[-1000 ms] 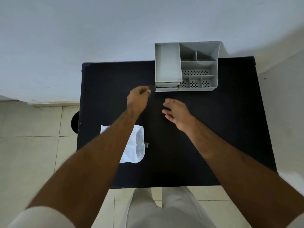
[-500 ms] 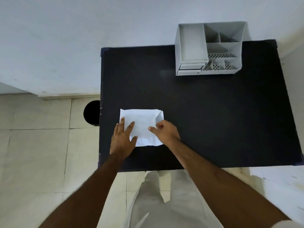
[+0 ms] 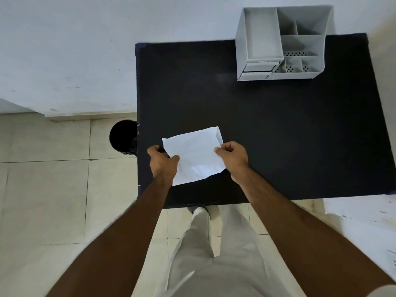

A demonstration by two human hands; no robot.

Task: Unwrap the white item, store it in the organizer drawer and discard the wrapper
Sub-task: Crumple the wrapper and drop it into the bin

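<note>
A white paper wrapper (image 3: 194, 155) is held flat just above the near left part of the black table (image 3: 278, 136). My left hand (image 3: 164, 162) pinches its left edge and my right hand (image 3: 232, 156) pinches its right edge. The grey organizer (image 3: 280, 42) stands at the table's far right, with its small drawers (image 3: 258, 69) at the front left looking shut. Whatever the wrapper contains is hidden.
A round black bin (image 3: 122, 136) stands on the tiled floor just left of the table, close to my left hand. A white wall runs behind the table. My legs are below the near table edge.
Both hands came back from near the organizer to the wrapper, pressed on it, and now grip its two edges and lift it slightly. The view has shifted left.
</note>
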